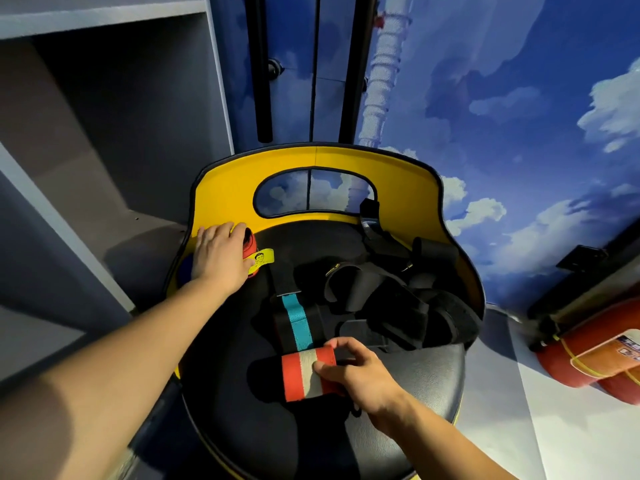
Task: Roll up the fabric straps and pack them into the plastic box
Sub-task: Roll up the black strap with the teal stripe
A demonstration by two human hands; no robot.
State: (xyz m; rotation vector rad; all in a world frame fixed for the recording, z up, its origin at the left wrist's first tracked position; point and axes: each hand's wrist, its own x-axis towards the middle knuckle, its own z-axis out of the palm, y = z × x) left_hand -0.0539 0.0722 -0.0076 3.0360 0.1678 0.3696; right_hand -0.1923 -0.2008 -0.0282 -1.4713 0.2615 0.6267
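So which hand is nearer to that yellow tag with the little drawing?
Left. The left hand lies right against the yellow tag, covering a red roll. The right hand is well nearer the camera, pinching a red-and-white strap.

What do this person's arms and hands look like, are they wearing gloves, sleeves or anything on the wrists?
Both are bare. The left hand and right hand wear no gloves, and no rings, watch or wristband show. Both forearms are uncovered as far as the picture's lower edge, so no sleeve is in view. No markings or cables are on them.
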